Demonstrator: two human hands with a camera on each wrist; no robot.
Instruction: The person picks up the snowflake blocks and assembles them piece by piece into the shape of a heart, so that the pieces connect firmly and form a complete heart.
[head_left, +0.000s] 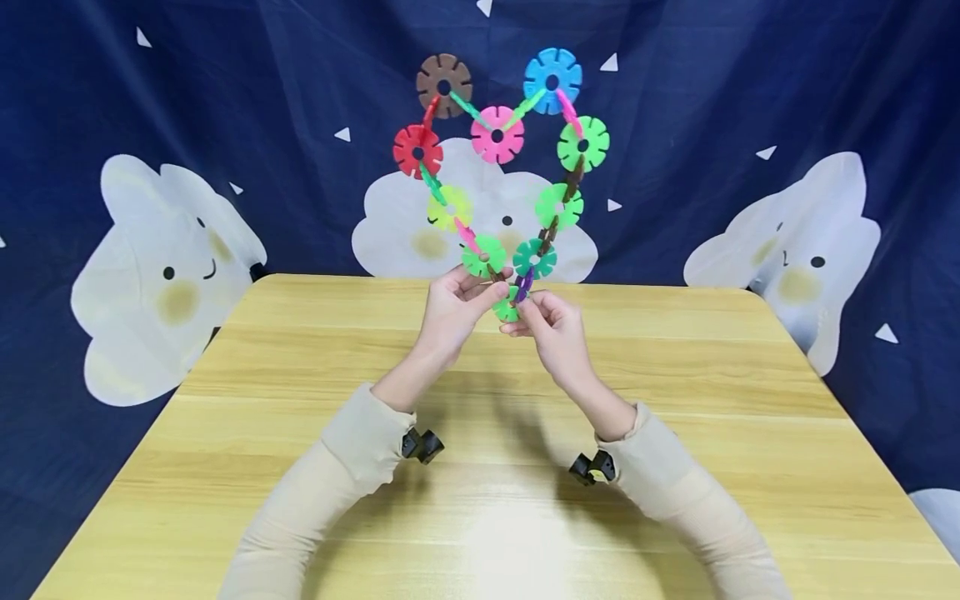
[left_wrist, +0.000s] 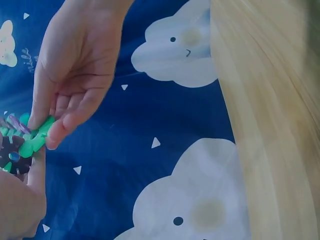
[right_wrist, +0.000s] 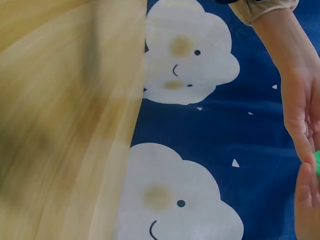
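Observation:
A heart-shaped loop of interlocking plastic snowflake discs [head_left: 497, 152] stands upright above the far part of the table in the head view. Its notched discs are brown, blue, pink, red, yellow-green and green, linked by discs seen edge-on. My left hand [head_left: 452, 310] grips the loop's bottom on the left side. From the right, my right hand [head_left: 558, 335] pinches it near a purple disc [head_left: 524, 284] and the lowest green disc [head_left: 506, 311], which fingers partly cover. In the left wrist view, the right hand [left_wrist: 80, 65] holds a green disc [left_wrist: 36, 141].
A light wooden table [head_left: 247, 433] lies beneath both arms. Behind it hangs a dark blue curtain [head_left: 300, 100] printed with white clouds and triangles. Small black cameras [head_left: 423, 447] sit at both sleeve cuffs.

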